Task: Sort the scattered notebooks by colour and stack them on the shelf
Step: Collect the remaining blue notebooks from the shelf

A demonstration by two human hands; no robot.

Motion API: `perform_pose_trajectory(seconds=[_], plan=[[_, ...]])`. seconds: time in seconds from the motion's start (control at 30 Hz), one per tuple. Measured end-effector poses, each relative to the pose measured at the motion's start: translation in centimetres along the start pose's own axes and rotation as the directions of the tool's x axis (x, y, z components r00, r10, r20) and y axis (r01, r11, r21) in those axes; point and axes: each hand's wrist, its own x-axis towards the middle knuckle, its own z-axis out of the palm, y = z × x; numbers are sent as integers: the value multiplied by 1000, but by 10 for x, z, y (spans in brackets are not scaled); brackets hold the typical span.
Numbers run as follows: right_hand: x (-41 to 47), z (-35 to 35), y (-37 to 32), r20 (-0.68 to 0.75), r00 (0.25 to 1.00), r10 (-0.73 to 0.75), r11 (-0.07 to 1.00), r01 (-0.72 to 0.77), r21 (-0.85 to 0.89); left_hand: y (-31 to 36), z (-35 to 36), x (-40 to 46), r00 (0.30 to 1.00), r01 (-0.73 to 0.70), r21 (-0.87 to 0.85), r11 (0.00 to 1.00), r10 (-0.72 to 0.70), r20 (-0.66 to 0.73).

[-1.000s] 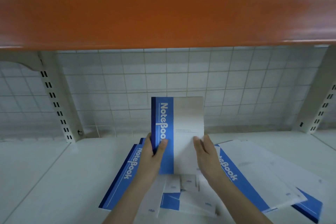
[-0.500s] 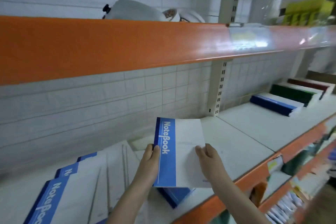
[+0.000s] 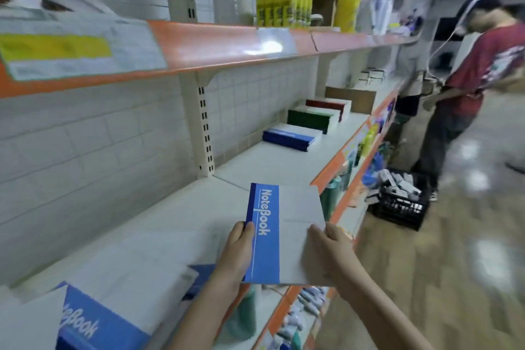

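The person is carrying one blue-spined notebook (image 3: 279, 236) in both hands, out over the front edge of the white shelf (image 3: 264, 159), roughly at six o'clock in the view; the left hand (image 3: 237, 253) is grasping the blue band along the spine, thumb lying on the cover beside the printed word, while the right hand (image 3: 329, 253) is pinching the pale right edge with its fingers curled on top; neither hand is free. The step in hand appears to be the carry from the scattered pile to the sorted stacks: more loose blue notebooks (image 3: 108, 312) are lying overlapped on the shelf at about eight o'clock, and three tidy stacks are sitting well apart from them at about one o'clock, the blue stack (image 3: 289, 138) nearest, the green stack (image 3: 311, 119) just behind it, and the red stack (image 3: 328, 106) beyond that. The next move is likely calling for a reach along the shelf toward one o'clock, squaring the notebook's spine with the blue stack and laying it flat on top; the pile at eight o'clock is suggesting that much sorting is remaining. Another person in a red shirt (image 3: 471, 77) is standing at two o'clock beside a black crate (image 3: 400, 204) on the floor.
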Motion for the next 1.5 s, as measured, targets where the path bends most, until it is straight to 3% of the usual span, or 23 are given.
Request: perform_pose_trajectory(seconds=[0.13, 0.47, 0.8, 1.17, 1.5], plan=[[22, -48, 20, -52, 996, 67, 997, -65, 53, -3, 57, 22, 993, 19, 57, 998, -26, 112], [106, -147, 51, -120, 988, 102, 995, -102, 5, 9, 176, 68, 982, 13, 121, 993, -35, 184], [167, -213, 69, -156, 981, 114, 993, -109, 40, 12, 261, 115, 956, 41, 66, 997, -58, 289], [268, -282, 77, -207, 971, 121, 992, -113, 52, 29, 362, 196, 947, 50, 19, 999, -54, 317], [415, -287, 58, -98, 995, 37, 998, -43, -55, 70, 400, 301, 984, -14, -10, 1000, 15, 178]])
